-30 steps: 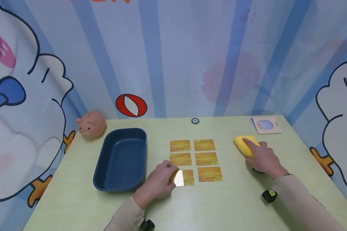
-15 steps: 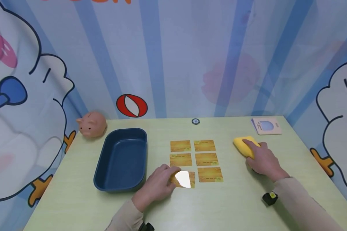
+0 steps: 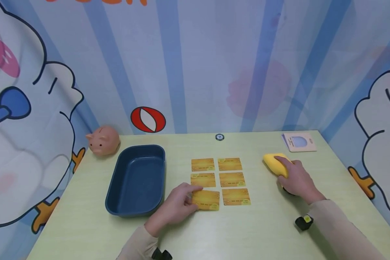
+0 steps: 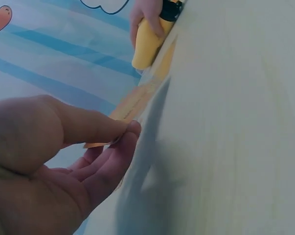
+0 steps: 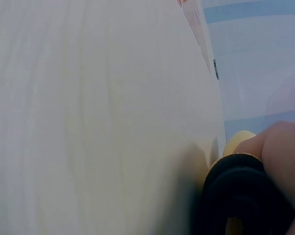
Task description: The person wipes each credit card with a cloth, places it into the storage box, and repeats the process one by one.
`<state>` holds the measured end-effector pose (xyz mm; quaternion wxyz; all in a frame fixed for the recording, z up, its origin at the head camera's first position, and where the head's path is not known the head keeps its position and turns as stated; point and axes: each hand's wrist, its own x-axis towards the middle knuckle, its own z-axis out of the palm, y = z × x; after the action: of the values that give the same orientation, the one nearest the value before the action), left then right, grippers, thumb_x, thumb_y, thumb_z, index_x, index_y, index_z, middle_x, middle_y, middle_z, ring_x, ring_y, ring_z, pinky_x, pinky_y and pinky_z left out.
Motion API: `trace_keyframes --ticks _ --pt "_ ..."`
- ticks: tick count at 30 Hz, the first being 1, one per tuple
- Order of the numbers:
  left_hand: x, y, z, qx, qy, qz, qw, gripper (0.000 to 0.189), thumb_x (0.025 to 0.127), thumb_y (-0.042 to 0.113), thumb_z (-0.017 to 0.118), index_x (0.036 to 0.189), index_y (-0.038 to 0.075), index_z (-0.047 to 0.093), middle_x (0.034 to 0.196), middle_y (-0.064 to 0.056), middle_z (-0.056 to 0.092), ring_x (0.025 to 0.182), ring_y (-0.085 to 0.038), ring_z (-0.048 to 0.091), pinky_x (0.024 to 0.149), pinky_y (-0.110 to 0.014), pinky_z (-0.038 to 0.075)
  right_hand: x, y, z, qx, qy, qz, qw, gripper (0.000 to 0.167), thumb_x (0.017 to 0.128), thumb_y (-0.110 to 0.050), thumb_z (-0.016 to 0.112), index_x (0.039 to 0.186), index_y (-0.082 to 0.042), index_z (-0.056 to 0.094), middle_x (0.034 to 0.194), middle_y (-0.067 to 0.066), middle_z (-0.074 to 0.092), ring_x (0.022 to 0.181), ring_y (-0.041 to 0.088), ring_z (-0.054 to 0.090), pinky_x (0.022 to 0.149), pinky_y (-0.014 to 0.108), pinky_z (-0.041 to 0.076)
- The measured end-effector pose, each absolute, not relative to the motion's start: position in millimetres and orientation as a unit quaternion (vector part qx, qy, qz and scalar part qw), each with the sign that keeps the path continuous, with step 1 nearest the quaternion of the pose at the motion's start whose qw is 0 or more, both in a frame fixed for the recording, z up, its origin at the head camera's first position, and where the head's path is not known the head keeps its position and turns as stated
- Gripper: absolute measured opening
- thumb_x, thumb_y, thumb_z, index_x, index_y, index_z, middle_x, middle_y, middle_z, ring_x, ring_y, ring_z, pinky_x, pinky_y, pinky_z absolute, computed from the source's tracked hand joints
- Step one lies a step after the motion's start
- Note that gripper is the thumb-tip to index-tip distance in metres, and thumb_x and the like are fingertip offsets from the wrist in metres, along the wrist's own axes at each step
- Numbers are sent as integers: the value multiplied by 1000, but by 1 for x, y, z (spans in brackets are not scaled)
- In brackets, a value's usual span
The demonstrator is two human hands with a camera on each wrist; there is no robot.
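My left hand [image 3: 177, 203] pinches the left edge of a gold bank-style card [image 3: 208, 200] at the near left of a two-column layout. In the left wrist view that card [image 4: 132, 104] stands off the table, with a shadow beside it. Several similar gold cards [image 3: 232, 179] lie flat around it. On the right, my right hand [image 3: 298, 180] grips a smooth yellow object [image 3: 274, 164], its narrower end pointing to the far left. A black round end [image 5: 242, 196] of this object fills the lower corner of the right wrist view; its exact kind I cannot tell.
A deep blue tray [image 3: 112, 196] stands left of the cards, close to my left hand. Behind it sits a pink piggy bank [image 3: 104, 141]. At the back edge lie a small round chip [image 3: 219, 137] and a pink booklet [image 3: 300, 141]. A patterned curtain [image 3: 201, 72] rises behind the table.
The pinched card has come up slightly from the table and its white glare is gone. My left thumb and forefinger now show at its left edge. The right hand stays nearly still.
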<state>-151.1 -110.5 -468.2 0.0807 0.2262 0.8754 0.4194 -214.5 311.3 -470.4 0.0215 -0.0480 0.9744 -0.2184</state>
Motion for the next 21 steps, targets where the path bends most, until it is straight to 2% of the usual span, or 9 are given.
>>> trace_keyframes --ticks 3,6,11,14,21 --pt "-152 -110 -466 195 848 483 95 53 89 -4 76 140 4 65 125 -14 61 80 -10 65 68 -23 52 -215 310 -472 -40 973 -227 18 72 92 -10 59 160 -9 36 135 41 41 100 46 52 73 55 48" --pt "-155 -108 -462 161 816 546 106 54 89 -4 75 142 5 64 128 -15 60 81 -14 65 64 -23 51 -215 307 -470 -39 971 -237 6 72 93 -10 58 161 -9 36 136 40 42 104 46 50 75 55 47" --pt "-162 -101 -454 136 798 582 79 54 89 -6 74 141 5 65 109 -12 61 80 -17 56 67 -21 47 -215 295 -461 -66 962 -262 -34 70 93 -7 59 160 -7 40 131 36 48 102 43 50 78 54 45" --pt "-167 -95 -451 133 789 596 68 54 90 -6 72 142 2 63 104 -11 62 83 -18 55 72 -22 48 -215 285 -454 -91 954 -279 -59 68 93 -5 61 158 -5 42 128 33 53 99 40 50 78 53 44" --pt "-177 -82 -448 128 774 617 62 53 93 -5 69 146 3 60 119 -17 66 83 -17 61 75 -26 58 -214 259 -436 -138 934 -316 -90 66 95 -3 62 159 -7 43 123 27 57 91 34 50 72 46 43"
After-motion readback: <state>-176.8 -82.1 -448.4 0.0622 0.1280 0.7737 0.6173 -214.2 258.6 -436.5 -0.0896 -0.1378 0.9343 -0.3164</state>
